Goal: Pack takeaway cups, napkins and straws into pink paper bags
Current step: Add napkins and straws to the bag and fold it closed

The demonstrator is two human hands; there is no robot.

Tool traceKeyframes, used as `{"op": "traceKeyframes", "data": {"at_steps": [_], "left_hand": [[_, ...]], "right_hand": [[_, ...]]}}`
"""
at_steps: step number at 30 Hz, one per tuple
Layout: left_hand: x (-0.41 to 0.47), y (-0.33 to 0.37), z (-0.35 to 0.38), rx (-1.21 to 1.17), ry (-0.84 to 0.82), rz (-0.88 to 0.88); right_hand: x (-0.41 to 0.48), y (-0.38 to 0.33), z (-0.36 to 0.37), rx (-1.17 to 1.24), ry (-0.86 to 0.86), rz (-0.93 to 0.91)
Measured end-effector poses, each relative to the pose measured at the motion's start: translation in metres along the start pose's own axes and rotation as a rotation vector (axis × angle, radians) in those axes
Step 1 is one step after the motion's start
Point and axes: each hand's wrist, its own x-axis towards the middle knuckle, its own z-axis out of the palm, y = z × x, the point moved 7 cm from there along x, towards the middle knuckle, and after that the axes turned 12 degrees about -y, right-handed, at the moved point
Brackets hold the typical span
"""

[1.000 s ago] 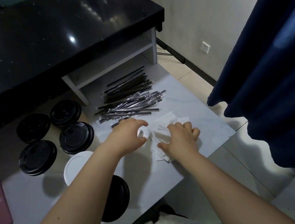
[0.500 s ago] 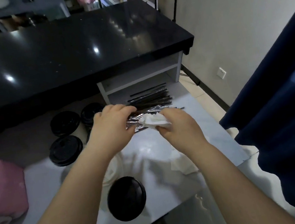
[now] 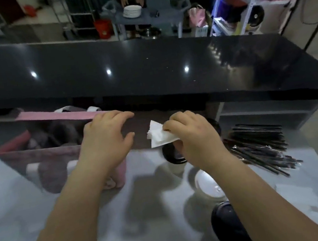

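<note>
- One napkin (image 3: 159,136) (possibly a small folded wad; its layers cannot be told apart) is pinched between the thumb and curled fingers of the right hand (image 3: 195,135). It is held above the table (image 3: 150,227), just beside the open mouth of the pink paper bag (image 3: 58,153).
- Nothing is grasped by the left hand (image 3: 106,141), which is held relaxed with fingers spread over the bag's right end. Whether the rim is touched cannot be told.
- Progress is judged as partial: the napkin is not yet in the bag, and the bag's contents are too blurred to be named.
- Three cups are counted outside the bag: a black-lidded cup (image 3: 172,157) partly hidden under the right hand, a white-lidded cup (image 3: 207,183) nearer, and a second black-lidded cup (image 3: 227,226) at the table's near edge.
- Straws (image 3: 263,145) are left in a loose heap at the right, well apart from the bag. They overlap too much to be counted.
- Only one bag is seen.
</note>
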Motion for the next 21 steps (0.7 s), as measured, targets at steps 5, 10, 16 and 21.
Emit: {"op": "traceKeyframes", "data": {"at_steps": [5,10,16,21], "left_hand": [[-0.02,-0.086,-0.04,-0.063,0.037,-0.003],[-0.021,-0.169,-0.063,-0.095,0.047,-0.01],[-0.004,-0.25,-0.06,-0.222,-0.073,-0.004],[0.003,-0.269,-0.051,-0.378,-0.207,0.15]], "right_hand": [[0.055,-0.051,0.001,0.305,0.12,0.016],[0.113,-0.104,0.013,0.476,0.144,0.024],[0.166,-0.16,0.056,0.376,-0.032,0.049],[0.184,-0.171,0.098,0.2,-0.277,0.169]]}}
